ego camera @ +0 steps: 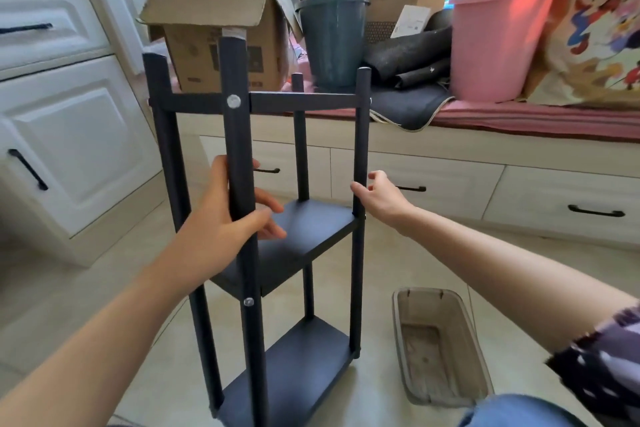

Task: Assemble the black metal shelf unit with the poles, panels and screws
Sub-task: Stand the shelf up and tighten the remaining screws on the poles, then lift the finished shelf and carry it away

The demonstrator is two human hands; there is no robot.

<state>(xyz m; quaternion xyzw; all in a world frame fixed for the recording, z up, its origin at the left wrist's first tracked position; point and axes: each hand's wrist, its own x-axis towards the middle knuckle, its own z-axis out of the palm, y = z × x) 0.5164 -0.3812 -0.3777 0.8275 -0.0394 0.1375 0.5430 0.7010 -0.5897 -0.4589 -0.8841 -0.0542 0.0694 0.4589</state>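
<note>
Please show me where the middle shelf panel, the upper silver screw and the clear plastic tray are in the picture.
middle shelf panel [304, 229]: head view, on its flat top.
upper silver screw [233, 101]: head view, on the screw head.
clear plastic tray [446, 385]: head view, on its right wall.

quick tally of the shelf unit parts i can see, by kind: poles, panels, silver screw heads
Poles: 4
Panels: 3
Silver screw heads: 2 plainly visible
Total: 9
</note>
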